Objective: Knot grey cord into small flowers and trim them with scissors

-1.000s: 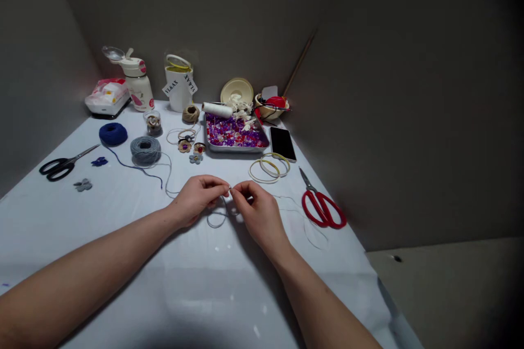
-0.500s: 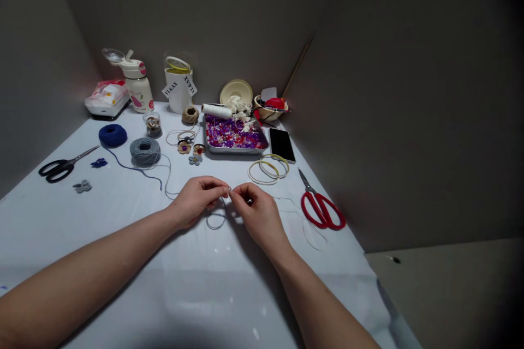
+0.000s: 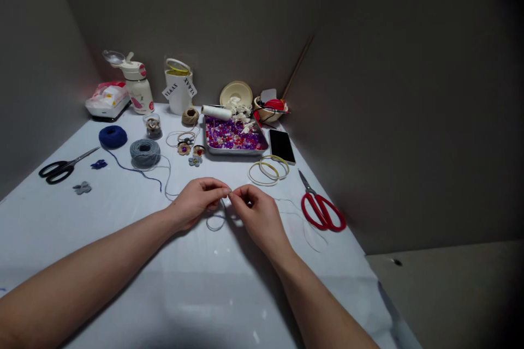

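Note:
My left hand and my right hand meet over the middle of the table, thumb and forefinger pinched on each, tips almost touching. Grey yarn hangs from the left fingertips and curls in a small loop on the table below. What the right fingers pinch is too small to make out. From the grey yarn ball, a strand runs toward my left hand. Thin pale thread lies in a loose loop to the right of my right hand.
Red-handled scissors lie right, black-handled scissors left. Behind my hands are bangles, crocheted flowers, a metal tray of beads and a phone. A blue yarn ball and a bottle stand back left.
The hands stay in nearly the same place, fingertips still pinched together. A tiny pale speck seen between the tips before is now hardly visible. The other things lie as before.

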Demonstrator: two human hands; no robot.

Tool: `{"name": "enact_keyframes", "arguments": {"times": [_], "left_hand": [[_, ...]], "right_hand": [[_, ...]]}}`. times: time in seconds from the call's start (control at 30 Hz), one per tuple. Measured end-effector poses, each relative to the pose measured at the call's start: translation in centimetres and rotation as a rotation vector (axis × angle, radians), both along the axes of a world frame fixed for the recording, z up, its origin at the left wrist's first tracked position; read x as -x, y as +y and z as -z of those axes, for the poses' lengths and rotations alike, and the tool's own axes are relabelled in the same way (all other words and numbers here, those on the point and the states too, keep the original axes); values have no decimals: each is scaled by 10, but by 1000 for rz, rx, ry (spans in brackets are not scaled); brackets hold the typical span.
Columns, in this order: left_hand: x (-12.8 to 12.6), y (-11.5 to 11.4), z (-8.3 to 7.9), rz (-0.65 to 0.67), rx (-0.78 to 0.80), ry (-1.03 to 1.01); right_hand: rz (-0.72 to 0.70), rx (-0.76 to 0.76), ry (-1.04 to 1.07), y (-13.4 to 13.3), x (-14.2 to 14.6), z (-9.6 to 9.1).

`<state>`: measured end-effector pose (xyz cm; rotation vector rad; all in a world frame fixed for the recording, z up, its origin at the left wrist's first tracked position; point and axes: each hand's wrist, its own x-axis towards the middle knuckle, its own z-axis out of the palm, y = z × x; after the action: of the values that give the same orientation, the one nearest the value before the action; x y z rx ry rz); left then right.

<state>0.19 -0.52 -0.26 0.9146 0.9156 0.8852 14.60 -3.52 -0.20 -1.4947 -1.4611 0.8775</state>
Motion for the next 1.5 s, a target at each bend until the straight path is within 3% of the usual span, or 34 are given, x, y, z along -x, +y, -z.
{"name": "enact_keyframes", "arguments": {"times": [0.33,0.53,0.7,0.9,1.1,1.5], "left_hand": [[2,0,5,65,45,-85],[4,0,6,112,103,-136],[4,-1,5,125,128,-152],[-1,-3,2,40,-22,45],[-1,-4,3,26,-88,171],[-1,-4,6,75,-89,162]], "right_hand": [[-1,193,380,3,-1,-1],[5,250,480,2,2,0],[-20,205,416,2,1,-1],[41,62,216,3,-4,-3],[-3,91,207,4,-2,-3],[-7,130,207,4,-2,-1]]}}
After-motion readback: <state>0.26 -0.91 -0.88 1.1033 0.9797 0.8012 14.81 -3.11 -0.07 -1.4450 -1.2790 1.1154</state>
